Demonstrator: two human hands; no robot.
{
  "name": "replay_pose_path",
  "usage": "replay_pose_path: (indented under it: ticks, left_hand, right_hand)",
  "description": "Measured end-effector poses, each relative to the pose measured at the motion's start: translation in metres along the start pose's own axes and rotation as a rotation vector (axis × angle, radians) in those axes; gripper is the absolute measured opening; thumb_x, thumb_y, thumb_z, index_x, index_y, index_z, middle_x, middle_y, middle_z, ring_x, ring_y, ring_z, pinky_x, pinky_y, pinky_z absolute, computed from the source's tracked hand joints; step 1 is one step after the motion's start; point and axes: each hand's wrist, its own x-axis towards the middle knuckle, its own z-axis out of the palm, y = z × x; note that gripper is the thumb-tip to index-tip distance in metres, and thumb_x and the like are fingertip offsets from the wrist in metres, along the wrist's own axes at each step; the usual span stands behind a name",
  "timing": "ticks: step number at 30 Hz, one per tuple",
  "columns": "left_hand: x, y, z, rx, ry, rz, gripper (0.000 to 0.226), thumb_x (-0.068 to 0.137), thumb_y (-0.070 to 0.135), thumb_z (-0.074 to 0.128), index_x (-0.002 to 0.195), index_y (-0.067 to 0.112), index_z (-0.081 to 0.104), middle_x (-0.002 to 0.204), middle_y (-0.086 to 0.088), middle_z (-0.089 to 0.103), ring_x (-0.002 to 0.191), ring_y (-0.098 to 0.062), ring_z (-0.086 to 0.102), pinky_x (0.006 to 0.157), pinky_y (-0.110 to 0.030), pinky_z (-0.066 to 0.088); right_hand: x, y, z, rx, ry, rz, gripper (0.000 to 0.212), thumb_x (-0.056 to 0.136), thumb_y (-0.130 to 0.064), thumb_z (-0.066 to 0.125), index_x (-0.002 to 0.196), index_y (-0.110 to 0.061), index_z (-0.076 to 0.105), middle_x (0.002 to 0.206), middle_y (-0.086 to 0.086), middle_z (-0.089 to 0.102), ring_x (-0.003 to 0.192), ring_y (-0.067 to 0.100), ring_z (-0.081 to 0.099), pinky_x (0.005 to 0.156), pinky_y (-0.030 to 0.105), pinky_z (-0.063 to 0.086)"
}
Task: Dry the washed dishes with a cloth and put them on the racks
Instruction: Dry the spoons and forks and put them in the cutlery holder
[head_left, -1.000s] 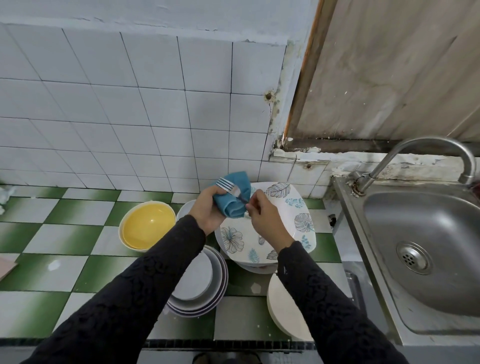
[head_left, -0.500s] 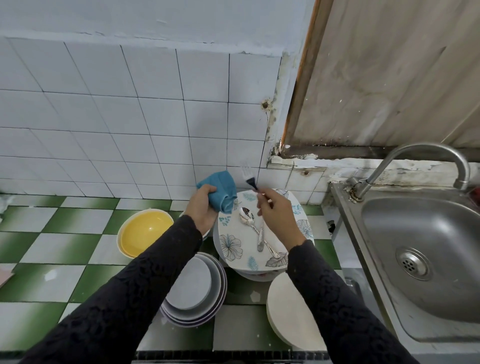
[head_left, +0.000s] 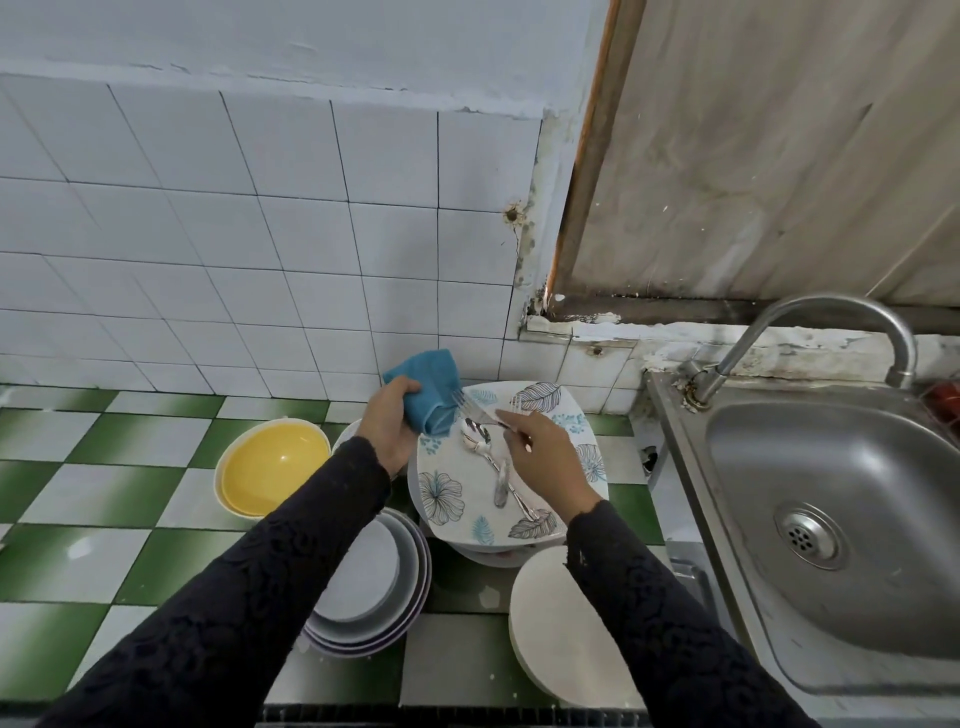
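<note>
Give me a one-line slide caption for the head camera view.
Left hand grips a blue cloth while the right hand holds a fork over a leaf-patterned plate.

The fork (head_left: 469, 407) is blurring at its prongs, and the right hand (head_left: 545, 462) is covering the end of its handle. The left hand (head_left: 389, 431) is hiding part of the cloth (head_left: 431, 384) and nearly all of a white dish (head_left: 344, 435). The sleeves (head_left: 260, 597) are covering parts of the grey plates (head_left: 374, 587) and the white plate (head_left: 545, 623). The right edge is cutting off the sink (head_left: 831, 467) and a red thing (head_left: 948, 400) too small to tell.
</note>
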Motion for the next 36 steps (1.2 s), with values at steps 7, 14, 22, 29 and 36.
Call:
replay_pose_path:
  ticks: [7, 14, 22, 29, 36]
  left_hand:
    - [-0.003, -0.037, 0.0, 0.538, 0.115, 0.215, 0.019, 0.094, 0.011, 0.063, 0.111, 0.007, 0.057, 0.105, -0.018, 0.064, 0.082, -0.026, 0.063, 0.064, -0.033, 0.054]
    - [-0.011, -0.074, -0.005, 1.433, 0.022, 0.673, 0.044, 0.093, 0.006, 0.061, 0.135, 0.018, 0.056, 0.129, -0.006, 0.062, 0.111, -0.022, 0.058, 0.098, -0.024, 0.042]
    - [-0.029, -0.095, -0.008, 1.679, 0.044, 0.902, 0.055, 0.086, 0.002, 0.068, 0.137, 0.015, 0.055, 0.137, -0.007, 0.058, 0.122, -0.027, 0.054, 0.107, -0.042, 0.044]
    - [-0.053, -0.097, 0.013, 1.599, -0.069, 0.884, 0.047, 0.093, 0.009, 0.061, 0.137, 0.019, 0.052, 0.135, -0.004, 0.059, 0.117, -0.023, 0.055, 0.101, -0.035, 0.046]
    - [-0.075, -0.115, 0.066, 1.544, -0.315, 0.981, 0.044, 0.09, 0.002, 0.057, 0.132, 0.015, 0.057, 0.126, -0.007, 0.064, 0.103, -0.027, 0.059, 0.087, -0.037, 0.05]
  right_hand:
    - [-0.005, 0.004, -0.014, 0.659, 0.023, 0.334, 0.013, 0.101, -0.011, 0.058, 0.103, -0.012, 0.07, 0.094, 0.0, 0.063, 0.084, 0.014, 0.055, 0.073, 0.02, 0.048]
    - [-0.011, 0.013, -0.029, 0.729, 0.0, 0.247, 0.013, 0.097, -0.006, 0.062, 0.098, -0.014, 0.072, 0.091, -0.003, 0.068, 0.078, -0.001, 0.062, 0.069, 0.009, 0.047]
    - [-0.033, 0.027, -0.036, 0.521, 0.001, 0.116, 0.009, 0.093, -0.01, 0.07, 0.094, -0.019, 0.073, 0.09, -0.005, 0.073, 0.077, -0.003, 0.065, 0.074, 0.014, 0.052]
    - [-0.066, 0.021, -0.065, 0.451, 0.139, 0.135, 0.004, 0.092, -0.012, 0.072, 0.093, -0.01, 0.075, 0.085, -0.003, 0.071, 0.074, -0.001, 0.062, 0.073, 0.016, 0.051]
    - [-0.108, 0.028, -0.125, 0.412, 0.337, 0.194, 0.005, 0.093, -0.012, 0.07, 0.093, -0.016, 0.074, 0.077, -0.011, 0.066, 0.066, -0.008, 0.059, 0.068, 0.014, 0.046]
